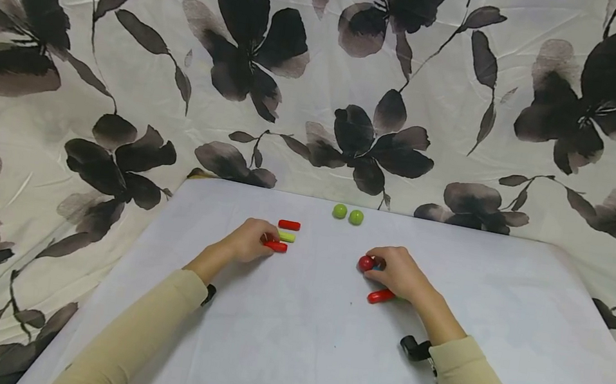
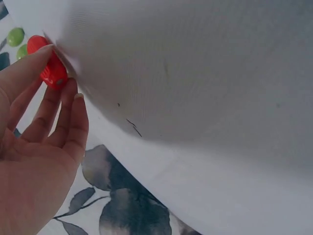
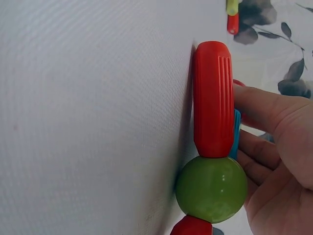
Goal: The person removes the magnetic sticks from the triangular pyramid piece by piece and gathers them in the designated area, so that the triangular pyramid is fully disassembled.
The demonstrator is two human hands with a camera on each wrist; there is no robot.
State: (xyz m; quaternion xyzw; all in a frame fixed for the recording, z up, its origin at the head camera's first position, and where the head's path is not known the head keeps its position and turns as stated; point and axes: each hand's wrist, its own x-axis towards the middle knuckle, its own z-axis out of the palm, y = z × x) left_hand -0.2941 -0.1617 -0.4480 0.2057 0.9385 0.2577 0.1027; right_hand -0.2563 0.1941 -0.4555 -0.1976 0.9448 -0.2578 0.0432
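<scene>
Two bare hands at work over a white worktop point(image 1: 293, 346), as seen from the head and both wrists. The left hand point(image 1: 248, 240), on the left-edge side of the worktop's middle, pinches the near red bar point(image 1: 276, 247) between thumb and fingers; the left wrist view shows the thumb laid across the bar. Just beyond it, toward the far edge, lie a yellow-green bar point(image 1: 286, 237) and then the far red bar point(image 1: 289, 224), in a short row.

The right hand point(image 1: 399, 274), nearer the right edge than the left hand is, grasps a red ball point(image 1: 366, 263) between thumb and forefinger. A blue piece point(image 3: 236, 134) shows beside that ball, mostly hidden; whether the fingers also grip it cannot be told. Nearer the worktop's front lies a ribbed red bar point(image 3: 213, 100), its end against a green ball point(image 3: 211, 189), with another red piece point(image 3: 191, 226) at the ball's opposite side, cut off by the view's border.

Two light-green balls point(image 1: 356, 218) rest side by side near the middle of the far edge. Beyond that edge hangs a floral cloth point(image 1: 308, 104).
</scene>
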